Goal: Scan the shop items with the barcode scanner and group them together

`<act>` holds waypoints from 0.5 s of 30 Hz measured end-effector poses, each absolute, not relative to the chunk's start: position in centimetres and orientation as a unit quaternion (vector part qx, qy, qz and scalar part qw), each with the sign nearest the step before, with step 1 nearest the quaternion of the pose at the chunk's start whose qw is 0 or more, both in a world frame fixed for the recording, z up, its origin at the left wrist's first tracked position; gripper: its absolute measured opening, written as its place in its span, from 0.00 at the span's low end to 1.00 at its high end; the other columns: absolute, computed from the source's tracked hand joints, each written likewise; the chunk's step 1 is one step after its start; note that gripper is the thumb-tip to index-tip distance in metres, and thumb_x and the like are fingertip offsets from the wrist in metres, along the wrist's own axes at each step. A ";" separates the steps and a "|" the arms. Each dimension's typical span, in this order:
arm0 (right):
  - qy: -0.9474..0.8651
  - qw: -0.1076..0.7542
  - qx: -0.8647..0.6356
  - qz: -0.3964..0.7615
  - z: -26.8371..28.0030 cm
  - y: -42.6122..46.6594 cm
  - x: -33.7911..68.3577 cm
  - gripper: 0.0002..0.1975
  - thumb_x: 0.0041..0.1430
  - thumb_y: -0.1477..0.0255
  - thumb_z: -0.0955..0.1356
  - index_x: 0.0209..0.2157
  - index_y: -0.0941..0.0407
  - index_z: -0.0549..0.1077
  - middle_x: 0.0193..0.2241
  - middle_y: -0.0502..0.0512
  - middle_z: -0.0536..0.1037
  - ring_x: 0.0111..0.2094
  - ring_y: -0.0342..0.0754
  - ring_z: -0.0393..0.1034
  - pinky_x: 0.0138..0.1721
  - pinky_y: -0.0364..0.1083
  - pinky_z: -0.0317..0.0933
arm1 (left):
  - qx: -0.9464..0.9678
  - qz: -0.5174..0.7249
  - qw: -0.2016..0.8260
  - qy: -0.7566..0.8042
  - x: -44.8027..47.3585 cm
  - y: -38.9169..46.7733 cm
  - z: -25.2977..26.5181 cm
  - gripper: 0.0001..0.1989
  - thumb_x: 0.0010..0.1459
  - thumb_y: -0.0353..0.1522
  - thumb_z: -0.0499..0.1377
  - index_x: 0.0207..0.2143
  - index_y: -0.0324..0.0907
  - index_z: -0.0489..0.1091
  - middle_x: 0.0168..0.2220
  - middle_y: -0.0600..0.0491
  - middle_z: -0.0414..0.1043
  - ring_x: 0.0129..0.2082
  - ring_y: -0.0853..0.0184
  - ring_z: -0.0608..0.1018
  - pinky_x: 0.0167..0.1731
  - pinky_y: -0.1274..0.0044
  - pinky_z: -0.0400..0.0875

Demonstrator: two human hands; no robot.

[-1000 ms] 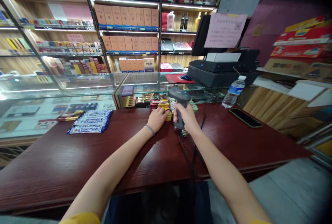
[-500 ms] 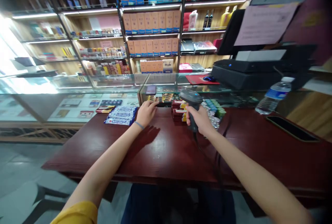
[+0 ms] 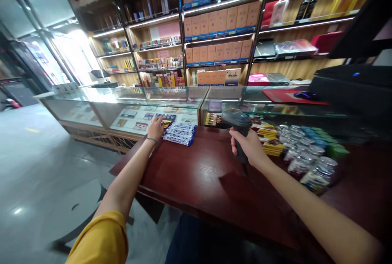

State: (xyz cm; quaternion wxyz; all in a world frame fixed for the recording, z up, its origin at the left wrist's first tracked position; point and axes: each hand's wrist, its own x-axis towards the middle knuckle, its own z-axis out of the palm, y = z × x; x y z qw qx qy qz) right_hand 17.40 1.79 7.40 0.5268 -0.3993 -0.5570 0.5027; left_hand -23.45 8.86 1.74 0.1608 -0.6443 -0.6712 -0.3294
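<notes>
My right hand [image 3: 249,145] is wrapped around the handle of a black barcode scanner [image 3: 237,121], held above the dark red table [image 3: 196,174]. Its head faces the glass counter, and its cable hangs below my hand. At the table's left end, my left hand [image 3: 156,128] has its fingers stretched over small yellow and dark packets [image 3: 167,123], partly hiding them. Whether the fingertips press on them is hard to see. Right beside these lies a row of blue-and-white wrapped snack bars [image 3: 179,133].
Right of the scanner stand stacked yellow-and-red packets [image 3: 271,143] and several clear-lidded jars [image 3: 306,156]. A glass display counter [image 3: 171,100] runs behind the table. A mouse [image 3: 306,95] lies on a red mat [image 3: 275,96]. At lower left is a grey stool [image 3: 73,207].
My left hand has moved left from the table's middle to the packets. The view has swung left. The scanner stays in my right hand, now away from the stacked packets.
</notes>
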 end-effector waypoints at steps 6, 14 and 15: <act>-0.578 0.499 -0.408 0.501 6.4 1.7 16.0 0.14 0.54 0.61 0.71 0.35 0.55 0.68 0.15 0.43 0.70 0.11 0.41 0.63 0.11 0.40 0.57 | -0.641 -0.284 0.119 -0.703 -27.1 10.6 0.1 0.20 0.60 0.27 0.51 0.52 0.45 0.74 0.48 0.45 0.73 0.52 0.57 0.74 0.55 0.68 0.68; -0.591 0.475 -0.438 0.483 5.8 1.8 15.9 0.14 0.55 0.60 0.70 0.34 0.55 0.67 0.15 0.43 0.70 0.11 0.41 0.63 0.12 0.39 0.56 | -0.681 -0.222 0.071 -0.694 -28.8 12.9 -1.7 0.27 0.60 0.25 0.51 0.61 0.43 0.68 0.63 0.44 0.64 0.62 0.57 0.68 0.61 0.66 0.64; -0.591 0.473 -0.440 0.483 5.7 1.8 15.8 0.14 0.54 0.60 0.71 0.34 0.55 0.67 0.15 0.43 0.70 0.11 0.41 0.63 0.12 0.39 0.56 | -0.687 -0.218 0.067 -0.690 -28.8 13.0 -1.8 0.26 0.61 0.25 0.51 0.61 0.43 0.68 0.63 0.44 0.65 0.62 0.57 0.69 0.61 0.66 0.64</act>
